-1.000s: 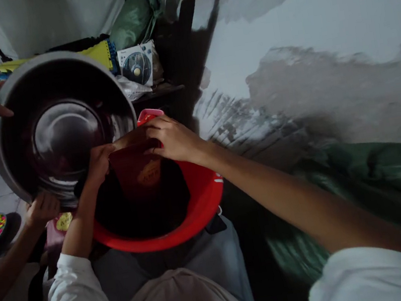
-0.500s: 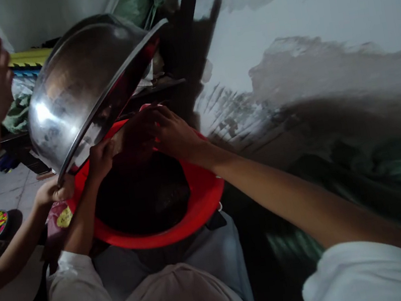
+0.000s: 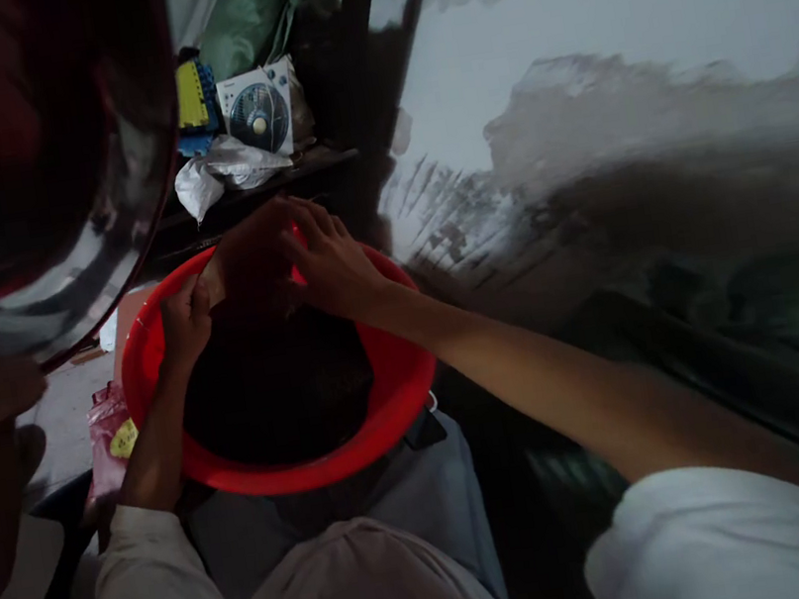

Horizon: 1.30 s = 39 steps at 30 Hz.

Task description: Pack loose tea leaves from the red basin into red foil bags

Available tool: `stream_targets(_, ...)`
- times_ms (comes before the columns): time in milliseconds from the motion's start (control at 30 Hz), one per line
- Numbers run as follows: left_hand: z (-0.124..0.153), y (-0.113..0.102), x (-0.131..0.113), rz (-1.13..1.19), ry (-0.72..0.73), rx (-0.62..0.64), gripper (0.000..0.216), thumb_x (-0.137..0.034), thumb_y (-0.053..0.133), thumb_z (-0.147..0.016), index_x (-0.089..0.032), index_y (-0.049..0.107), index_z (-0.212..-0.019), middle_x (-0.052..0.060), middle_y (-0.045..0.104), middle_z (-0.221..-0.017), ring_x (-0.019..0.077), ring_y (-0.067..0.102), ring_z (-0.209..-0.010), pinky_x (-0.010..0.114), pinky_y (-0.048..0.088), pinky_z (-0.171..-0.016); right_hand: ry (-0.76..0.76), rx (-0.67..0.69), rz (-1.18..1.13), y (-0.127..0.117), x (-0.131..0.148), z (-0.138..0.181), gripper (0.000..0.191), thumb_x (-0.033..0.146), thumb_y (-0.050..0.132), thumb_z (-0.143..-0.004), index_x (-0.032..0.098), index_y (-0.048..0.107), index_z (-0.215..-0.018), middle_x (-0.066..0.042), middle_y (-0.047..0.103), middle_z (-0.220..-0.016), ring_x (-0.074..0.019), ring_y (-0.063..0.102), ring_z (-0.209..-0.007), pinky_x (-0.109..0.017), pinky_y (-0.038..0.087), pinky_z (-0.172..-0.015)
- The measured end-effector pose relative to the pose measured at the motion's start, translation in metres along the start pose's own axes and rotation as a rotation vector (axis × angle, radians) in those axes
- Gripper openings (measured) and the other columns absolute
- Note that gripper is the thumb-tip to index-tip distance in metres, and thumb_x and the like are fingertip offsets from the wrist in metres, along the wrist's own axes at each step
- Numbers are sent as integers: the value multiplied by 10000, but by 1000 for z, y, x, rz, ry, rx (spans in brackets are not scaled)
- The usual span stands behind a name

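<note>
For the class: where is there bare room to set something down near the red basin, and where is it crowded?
Bare floor tile lies left of the red plastic basin, between the steel basin and a red packet. Crowded: the basin's far rim, under the left hand and right hand.

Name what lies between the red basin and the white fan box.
A crumpled white plastic bag lies there, below the white fan box, above the red basin, in the head view.

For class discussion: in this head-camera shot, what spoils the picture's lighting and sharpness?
Head view: the steel basin fills the top-left corner, dark and close; the inside of the red plastic basin sits in deep shadow; the wall at right looks pale and smeared.
</note>
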State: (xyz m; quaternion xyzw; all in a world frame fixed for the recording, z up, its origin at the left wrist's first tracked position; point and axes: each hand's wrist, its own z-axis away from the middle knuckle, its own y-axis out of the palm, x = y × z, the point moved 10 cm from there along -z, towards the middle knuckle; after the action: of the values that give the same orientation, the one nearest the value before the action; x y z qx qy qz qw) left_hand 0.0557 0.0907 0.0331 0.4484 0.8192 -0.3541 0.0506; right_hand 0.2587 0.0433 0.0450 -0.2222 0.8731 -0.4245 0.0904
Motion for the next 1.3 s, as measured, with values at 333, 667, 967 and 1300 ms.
stream_targets(333,4,-29,-6,-204,37,-202,428,-395,367,-1102,-141,711,-1076,58,641,-734,168,602,-670,312,451,-685,69,-49,19,-6,-6,9,450,211,619,-947,215,579,-1395,-160,419,-1584,-374,444,-1445,-608,446,-1162)
stream_targets(667,1,-25,-6,-334,103,-28,467,-369,364,-1099,-148,645,-1400,137,782,-1143,186,729,-936,312,529,-862,86,393,-91,61,19,18,539,295,529,-998,189,501,-1526,-141,671,-1366,-305,716,-1052,-397,562,-807)
stream_targets(967,3,6,-6,-480,-113,292,439,-319,625,-935,-242,696,-1361,103,786,-1147,267,744,-982,341,547,-842,56,367,-206,108,5,12,671,293,538,-1006,102,366,-1626,-206,646,-1426,-296,700,-1173,-386,571,-960)
stream_targets(1300,-55,-17,-47,-448,-134,167,464,-179,507,-987,-275,669,-1411,116,758,-1105,303,719,-1041,414,501,-943,74,230,-197,79,-53,56,571,374,447,-1052,161,392,-1580,-189,646,-1445,-261,744,-1029,-454,603,-938)
